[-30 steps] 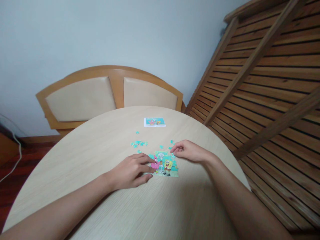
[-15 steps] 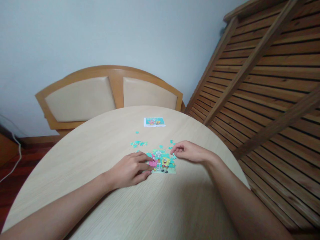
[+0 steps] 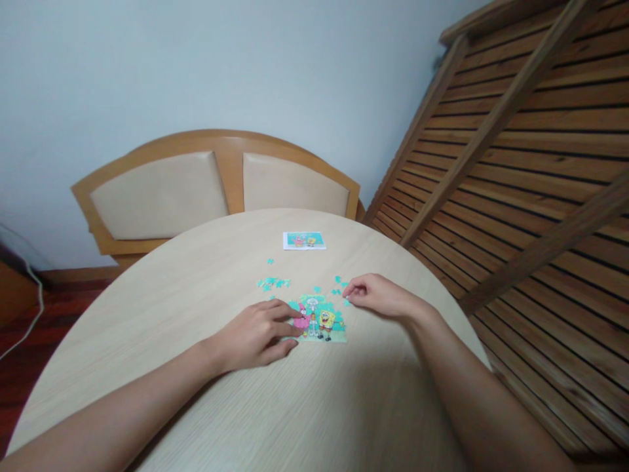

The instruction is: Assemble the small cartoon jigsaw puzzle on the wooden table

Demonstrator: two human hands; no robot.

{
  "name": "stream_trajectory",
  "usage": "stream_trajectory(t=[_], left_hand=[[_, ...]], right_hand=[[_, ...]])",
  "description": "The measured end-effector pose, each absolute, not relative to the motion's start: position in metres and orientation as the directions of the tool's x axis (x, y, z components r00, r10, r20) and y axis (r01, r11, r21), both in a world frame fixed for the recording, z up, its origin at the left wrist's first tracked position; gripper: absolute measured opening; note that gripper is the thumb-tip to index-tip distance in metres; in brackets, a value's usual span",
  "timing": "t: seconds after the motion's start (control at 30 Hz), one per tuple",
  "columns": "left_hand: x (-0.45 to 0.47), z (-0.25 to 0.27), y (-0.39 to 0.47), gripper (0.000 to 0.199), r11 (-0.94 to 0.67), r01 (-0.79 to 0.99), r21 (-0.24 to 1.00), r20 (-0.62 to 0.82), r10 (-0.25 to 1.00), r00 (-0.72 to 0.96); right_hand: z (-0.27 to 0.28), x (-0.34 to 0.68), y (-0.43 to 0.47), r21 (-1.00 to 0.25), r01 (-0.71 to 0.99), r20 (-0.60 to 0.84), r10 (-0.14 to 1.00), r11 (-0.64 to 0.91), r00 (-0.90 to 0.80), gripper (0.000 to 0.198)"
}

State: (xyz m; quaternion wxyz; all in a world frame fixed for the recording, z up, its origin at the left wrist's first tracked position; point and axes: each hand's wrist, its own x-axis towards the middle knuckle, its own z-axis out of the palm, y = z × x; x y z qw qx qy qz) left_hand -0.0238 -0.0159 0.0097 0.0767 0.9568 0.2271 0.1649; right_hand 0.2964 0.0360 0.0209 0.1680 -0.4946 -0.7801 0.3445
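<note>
A partly assembled jigsaw puzzle [image 3: 322, 331] with cartoon figures on a turquoise ground lies on the table in front of me. My left hand [image 3: 263, 331] rests on its left side, fingers spread and flat, holding nothing. Just beyond the puzzle's upper right corner, my right hand [image 3: 368, 293] has thumb and fingers pinched on a small turquoise puzzle piece [image 3: 346, 303], mostly covered by the fingertips. Loose pieces [image 3: 338, 280] lie beside that hand. A bigger group of loose pieces [image 3: 274, 283] is spread behind my left hand.
At the back of the round wooden table [image 3: 196, 275] lies a picture card [image 3: 304, 241] showing the same cartoon figures. One stray piece [image 3: 270, 261] sits left of it. Past the far edge stands a padded headboard [image 3: 230, 170]; a slatted wooden panel [image 3: 515, 164] leans at the right.
My right hand has shifted slightly right, away from the puzzle's upper right edge, with the piece in its fingers. My left hand has stayed in place.
</note>
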Motion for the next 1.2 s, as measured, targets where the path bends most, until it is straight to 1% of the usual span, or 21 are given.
stream_trajectory(t=[0.2, 0.3, 0.47, 0.53, 0.63, 0.8, 1.0, 1.1, 1.2], left_hand=[[-0.024, 0.008, -0.015, 0.028, -0.901, 0.373, 0.219, 0.28, 0.425, 0.861], [-0.024, 0.009, -0.015, 0.028, -0.91, 0.355, 0.213, 0.277, 0.405, 0.871], [-0.025, 0.01, -0.015, 0.029, -0.917, 0.332, 0.221, 0.293, 0.388, 0.874], [-0.024, 0.011, -0.016, 0.029, -0.918, 0.326, 0.224, 0.295, 0.383, 0.875], [-0.023, 0.012, -0.016, 0.028, -0.919, 0.324, 0.224, 0.294, 0.38, 0.877], [-0.023, 0.015, -0.017, 0.03, -0.918, 0.317, 0.237, 0.269, 0.375, 0.887], [-0.022, 0.013, -0.019, 0.035, -0.917, 0.288, 0.278, 0.275, 0.363, 0.89], [-0.022, 0.013, -0.018, 0.03, -0.88, 0.339, 0.333, 0.3, 0.44, 0.846], [-0.022, 0.011, -0.013, 0.025, -0.785, 0.474, 0.399, 0.342, 0.607, 0.718]], right_hand=[[0.03, 0.296, 0.033, -0.557, 0.78, -0.018, 0.934, 0.286, -0.356, 0.027], [0.03, 0.295, 0.034, -0.52, 0.799, 0.04, 0.943, 0.302, -0.33, 0.028], [0.017, 0.288, 0.041, -0.489, 0.771, 0.15, 0.91, 0.408, -0.386, 0.023], [0.012, 0.284, 0.043, -0.465, 0.768, 0.16, 0.895, 0.44, -0.416, 0.022], [0.009, 0.282, 0.045, -0.455, 0.77, 0.162, 0.892, 0.447, -0.422, 0.016], [0.01, 0.284, 0.045, -0.467, 0.775, 0.148, 0.902, 0.426, -0.406, 0.011], [0.01, 0.287, 0.043, -0.525, 0.756, 0.1, 0.91, 0.391, -0.402, 0.013], [0.01, 0.286, 0.043, -0.614, 0.697, 0.079, 0.908, 0.37, -0.412, 0.015], [0.012, 0.281, 0.04, -0.71, 0.619, 0.05, 0.901, 0.336, -0.432, 0.023]])
